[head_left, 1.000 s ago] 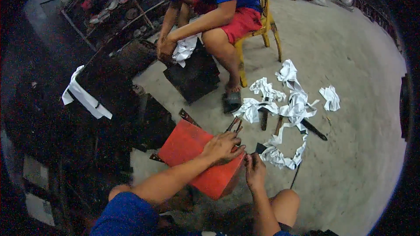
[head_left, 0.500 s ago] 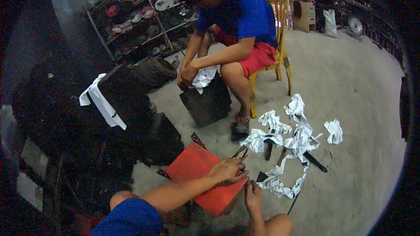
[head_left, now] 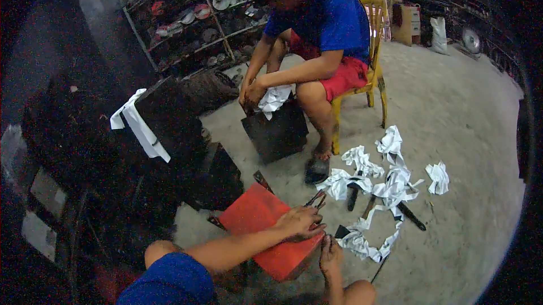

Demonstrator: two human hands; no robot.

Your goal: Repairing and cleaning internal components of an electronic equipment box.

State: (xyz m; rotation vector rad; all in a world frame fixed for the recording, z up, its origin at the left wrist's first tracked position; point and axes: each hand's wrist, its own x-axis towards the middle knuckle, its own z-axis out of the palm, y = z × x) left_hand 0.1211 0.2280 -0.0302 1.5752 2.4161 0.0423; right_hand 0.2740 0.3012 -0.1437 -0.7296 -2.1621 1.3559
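My left hand (head_left: 300, 224) lies over the right part of a red, flat-faced object (head_left: 251, 209), fingers curled at its upper edge beside some thin dark pieces (head_left: 314, 197) that stick out behind it. My right hand (head_left: 330, 255) is closed in a pinch at the object's right corner; what lies between the fingertips is too small to make out. More dark strips (head_left: 263, 180) jut from the object's back left. Crumpled white material (head_left: 390, 186) lies on the floor to the right, among dark flat bars (head_left: 413, 217).
Opposite me a person in a blue shirt (head_left: 345, 22) sits on a yellow chair (head_left: 384, 101), both hands on white material atop a black piece (head_left: 274, 141). A dark heap (head_left: 113, 163) with a white strip (head_left: 141, 127) is at left. Cluttered shelves (head_left: 192, 22) stand behind.
The view has tilted up, showing more of the seated person and background and shifting the floor items lower in the picture. My hands stay at the red object's right part.
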